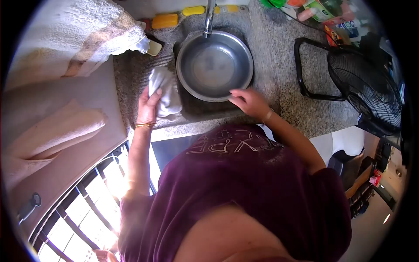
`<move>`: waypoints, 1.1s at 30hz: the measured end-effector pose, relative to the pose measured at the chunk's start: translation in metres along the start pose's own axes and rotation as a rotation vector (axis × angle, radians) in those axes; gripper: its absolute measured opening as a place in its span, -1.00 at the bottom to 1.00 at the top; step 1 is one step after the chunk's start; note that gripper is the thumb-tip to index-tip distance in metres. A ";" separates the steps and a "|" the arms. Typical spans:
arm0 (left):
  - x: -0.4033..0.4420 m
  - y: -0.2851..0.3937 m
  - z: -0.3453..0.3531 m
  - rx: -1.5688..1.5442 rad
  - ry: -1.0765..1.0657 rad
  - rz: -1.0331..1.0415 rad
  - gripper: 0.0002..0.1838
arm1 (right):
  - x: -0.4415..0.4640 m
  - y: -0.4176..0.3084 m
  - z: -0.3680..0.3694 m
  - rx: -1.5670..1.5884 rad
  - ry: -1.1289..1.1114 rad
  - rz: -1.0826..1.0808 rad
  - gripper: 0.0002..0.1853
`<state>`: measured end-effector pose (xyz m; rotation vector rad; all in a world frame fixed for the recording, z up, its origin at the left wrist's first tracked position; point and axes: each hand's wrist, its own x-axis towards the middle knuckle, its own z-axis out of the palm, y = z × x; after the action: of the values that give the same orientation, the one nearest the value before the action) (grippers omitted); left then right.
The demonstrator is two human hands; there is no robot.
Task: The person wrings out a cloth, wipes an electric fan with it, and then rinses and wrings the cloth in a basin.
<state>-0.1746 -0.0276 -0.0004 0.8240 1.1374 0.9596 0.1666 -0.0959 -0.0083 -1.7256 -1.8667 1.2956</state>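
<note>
My left hand [148, 105] is closed around a bunched white cloth [166, 97], which rests on the ridged stone left of the sink. A round metal basin [214, 65] sits in the stone sink [205, 112] beneath the faucet [209, 19]. A little shallow water seems to lie at its bottom, though glare makes this uncertain. At the basin's near right rim, the fingers of my right hand [251, 102] are pinched together on the edge, slightly blurred.
Soap bars, orange [164, 21] and yellow [194, 10], line the sink's back ledge. A pale bar [154, 48] lies near a hanging towel [87, 39] at left. On the right stand a black fan [366, 78] and several packages [325, 11]. A barred window [83, 209] is lower left.
</note>
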 end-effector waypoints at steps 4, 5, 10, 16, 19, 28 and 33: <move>0.006 0.011 0.054 -0.203 -0.065 -0.026 -0.45 | 0.066 -0.039 0.017 0.978 -0.248 0.336 -0.33; 0.009 0.008 0.067 -0.265 -0.038 -0.051 -0.44 | 0.077 -0.045 0.021 1.061 -0.277 0.292 -0.32; 0.023 -0.009 0.080 -0.485 -0.184 -0.034 -0.77 | 0.107 -0.045 0.007 1.267 -0.030 -0.110 -0.70; 0.054 -0.010 0.079 -0.545 -0.021 -0.041 -0.83 | 0.120 -0.037 -0.015 1.129 0.194 -0.107 -0.72; 0.065 -0.014 0.081 -0.549 0.048 -0.029 -0.84 | 0.121 -0.041 -0.023 1.329 0.193 -0.063 -0.71; 0.094 -0.033 0.078 -0.565 -0.010 -0.140 -0.75 | 0.150 -0.007 -0.013 1.135 -0.020 0.199 -0.62; 0.105 -0.065 0.042 -0.376 0.209 -0.062 -0.69 | 0.161 0.017 -0.027 0.708 0.437 0.086 -0.43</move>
<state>-0.1068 0.0427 -0.0866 0.3897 1.1062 1.1829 0.1575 0.0589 -0.0628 -1.5289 -0.9412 1.2631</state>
